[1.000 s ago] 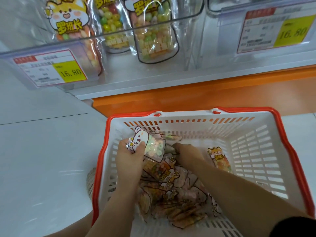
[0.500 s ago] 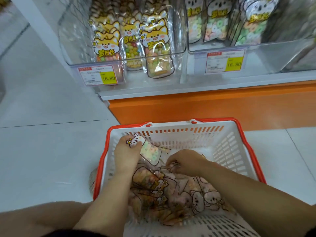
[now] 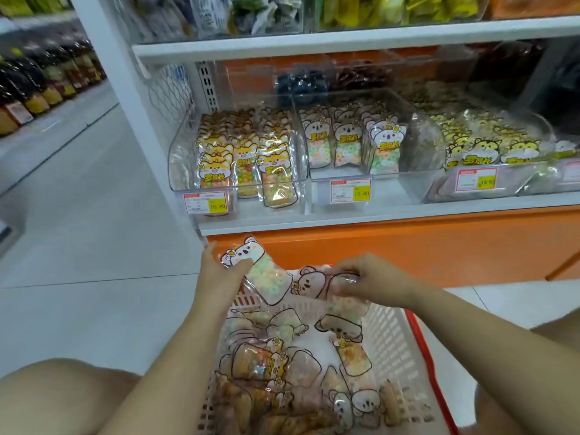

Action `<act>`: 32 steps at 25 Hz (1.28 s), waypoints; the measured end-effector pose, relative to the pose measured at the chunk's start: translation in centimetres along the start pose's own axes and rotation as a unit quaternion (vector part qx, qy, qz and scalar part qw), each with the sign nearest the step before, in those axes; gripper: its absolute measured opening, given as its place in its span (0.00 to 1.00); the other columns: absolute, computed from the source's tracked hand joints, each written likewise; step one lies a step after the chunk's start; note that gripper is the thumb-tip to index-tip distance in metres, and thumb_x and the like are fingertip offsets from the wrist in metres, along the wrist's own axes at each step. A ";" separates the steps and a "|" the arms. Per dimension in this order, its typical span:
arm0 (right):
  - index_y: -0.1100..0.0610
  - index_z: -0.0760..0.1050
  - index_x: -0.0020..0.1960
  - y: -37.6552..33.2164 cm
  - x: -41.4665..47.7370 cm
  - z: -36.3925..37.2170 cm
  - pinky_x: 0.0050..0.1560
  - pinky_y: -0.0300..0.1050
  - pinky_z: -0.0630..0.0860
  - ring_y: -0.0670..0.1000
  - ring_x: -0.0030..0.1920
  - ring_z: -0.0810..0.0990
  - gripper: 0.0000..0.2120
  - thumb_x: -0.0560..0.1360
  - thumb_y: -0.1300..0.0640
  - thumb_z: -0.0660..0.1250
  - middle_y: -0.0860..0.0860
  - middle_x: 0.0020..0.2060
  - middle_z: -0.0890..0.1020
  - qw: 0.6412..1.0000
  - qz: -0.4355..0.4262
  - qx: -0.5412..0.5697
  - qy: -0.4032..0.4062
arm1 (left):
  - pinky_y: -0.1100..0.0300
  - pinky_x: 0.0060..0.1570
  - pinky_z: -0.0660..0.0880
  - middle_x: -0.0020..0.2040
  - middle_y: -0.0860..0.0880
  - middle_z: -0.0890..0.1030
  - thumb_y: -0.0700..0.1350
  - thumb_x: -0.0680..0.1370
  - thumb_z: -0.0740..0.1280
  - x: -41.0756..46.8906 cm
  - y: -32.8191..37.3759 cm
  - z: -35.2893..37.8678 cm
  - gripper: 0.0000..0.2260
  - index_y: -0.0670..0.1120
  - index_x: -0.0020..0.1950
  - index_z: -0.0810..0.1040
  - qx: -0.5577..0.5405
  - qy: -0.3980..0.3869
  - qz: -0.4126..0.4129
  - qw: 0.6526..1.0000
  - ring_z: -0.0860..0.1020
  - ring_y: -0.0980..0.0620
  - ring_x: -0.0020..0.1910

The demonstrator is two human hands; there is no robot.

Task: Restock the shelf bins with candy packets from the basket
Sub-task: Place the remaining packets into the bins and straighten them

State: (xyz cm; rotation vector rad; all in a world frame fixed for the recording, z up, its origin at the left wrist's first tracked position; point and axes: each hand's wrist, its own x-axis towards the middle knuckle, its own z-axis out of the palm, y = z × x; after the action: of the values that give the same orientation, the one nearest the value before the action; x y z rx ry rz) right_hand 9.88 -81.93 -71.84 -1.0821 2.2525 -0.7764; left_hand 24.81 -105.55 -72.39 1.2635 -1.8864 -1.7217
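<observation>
White tile floor; left hand clamped round packet, right hand round 2nd packet

The left forearm and right forearm are stretched forward from the near edge, both bare. The left hand is held left of centre, with a candy packet gripped under its thumb. The right hand is turned palm down just to the right, and a second packet is pinched in its curled fingers. A bare knee is seen near left.

Bear-printed candy packets heaped in white basket
</observation>
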 end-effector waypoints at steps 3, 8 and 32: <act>0.45 0.81 0.60 -2.5 -1.9 -3.6 0.46 0.30 0.74 0.32 0.47 0.80 0.13 0.76 0.53 0.73 0.36 0.53 0.83 0.997 -0.013 0.059 0.055 | 0.51 0.55 0.77 0.55 0.45 0.81 0.47 0.73 0.77 -1.2 1.5 -0.6 0.27 0.47 0.69 0.73 -0.061 -0.013 0.000 0.998 0.79 0.43 0.50; 0.46 0.82 0.59 -4.6 -5.2 -4.8 0.53 0.34 0.77 0.35 0.51 0.82 0.12 0.76 0.55 0.72 0.35 0.50 0.84 0.981 -0.032 0.128 0.140 | 0.48 0.47 0.83 0.50 0.43 0.86 0.43 0.82 0.66 -4.8 2.6 0.0 0.09 0.39 0.57 0.80 -0.240 -0.141 -0.098 0.955 0.86 0.46 0.45; 0.48 0.83 0.53 -6.3 -4.3 -1.3 0.47 0.29 0.72 0.37 0.48 0.79 0.11 0.73 0.59 0.75 0.41 0.44 0.84 0.927 -0.046 0.092 0.362 | 0.51 0.36 0.84 0.48 0.40 0.86 0.44 0.77 0.71 -5.1 1.7 1.0 0.15 0.39 0.60 0.79 -0.258 -0.106 -0.115 0.954 0.86 0.43 0.42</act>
State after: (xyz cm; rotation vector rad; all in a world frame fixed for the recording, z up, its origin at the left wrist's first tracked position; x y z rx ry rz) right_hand 14.61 -81.29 -65.78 -0.9022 2.6372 -1.6034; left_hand 26.36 -101.26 -69.40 1.1508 -1.2777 -2.3518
